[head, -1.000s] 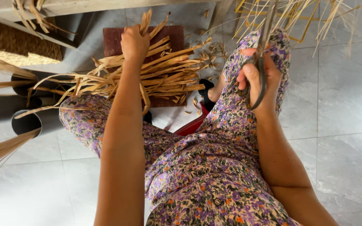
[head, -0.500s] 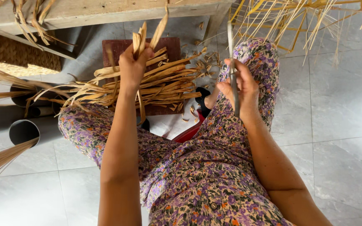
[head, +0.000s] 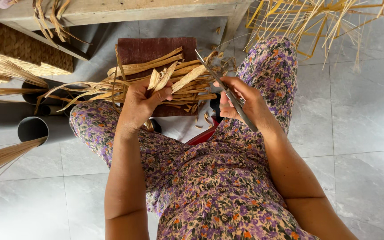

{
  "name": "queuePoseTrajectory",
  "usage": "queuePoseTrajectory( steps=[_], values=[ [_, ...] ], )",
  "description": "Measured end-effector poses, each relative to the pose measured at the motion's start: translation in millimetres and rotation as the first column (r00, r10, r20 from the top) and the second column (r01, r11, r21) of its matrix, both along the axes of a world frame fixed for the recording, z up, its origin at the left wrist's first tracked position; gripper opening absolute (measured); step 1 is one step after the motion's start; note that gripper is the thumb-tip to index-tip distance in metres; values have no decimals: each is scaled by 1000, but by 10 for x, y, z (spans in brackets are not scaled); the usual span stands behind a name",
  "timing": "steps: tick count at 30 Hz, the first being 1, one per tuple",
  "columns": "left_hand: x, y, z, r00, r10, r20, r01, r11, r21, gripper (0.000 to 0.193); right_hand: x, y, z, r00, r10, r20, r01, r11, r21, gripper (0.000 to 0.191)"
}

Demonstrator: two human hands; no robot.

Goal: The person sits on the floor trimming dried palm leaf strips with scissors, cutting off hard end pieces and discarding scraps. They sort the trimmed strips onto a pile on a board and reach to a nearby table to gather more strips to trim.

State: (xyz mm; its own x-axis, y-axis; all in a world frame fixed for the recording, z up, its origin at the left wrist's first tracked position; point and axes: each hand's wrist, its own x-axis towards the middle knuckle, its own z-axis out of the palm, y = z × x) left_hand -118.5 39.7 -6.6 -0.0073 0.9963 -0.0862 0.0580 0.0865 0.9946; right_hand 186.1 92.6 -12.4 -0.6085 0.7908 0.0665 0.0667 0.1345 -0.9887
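1. Left hand (head: 139, 104) is closed in a fist around a few dried leaf strips (head: 170, 76), gripping them at the lower end; the free tips fan up and to the right.
2. Right hand (head: 243, 103) is wrapped around metal scissors (head: 227, 91), fingers curled on the handle end; blades look nearly closed, hard to tell exactly.
3. The strips sit just above the person's knees, in front of the dark red board (head: 156, 49).
4. Scissor tip touches or nearly touches the strip tips, just right of them.
5. Progress, my judgement: trimming is midway. A loose pile (head: 112, 89) of strips lies across the board, and small offcuts (head: 203, 116) lie below the board.
6. Held strips: long axis diagonal, pointing up-right toward the scissors. Scissors: long axis diagonal, tip pointing up-left toward the board.
7. Grey tubes (head: 32, 129) stand well left of the board, with a wooden bench (head: 112, 11) above it.
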Motion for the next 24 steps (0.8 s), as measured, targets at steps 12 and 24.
queuePoseTrajectory(
  steps=[12,24],
  values=[
    [221,236,242,885,165,-435,-94,979,181,21,104,129,-230,976,-216,-19,217,973,83,47],
    [-530,588,283,371,631,-681,-23,740,673,28,352,209,-276,821,-470,-324,469,879,-88,60]
  ],
)
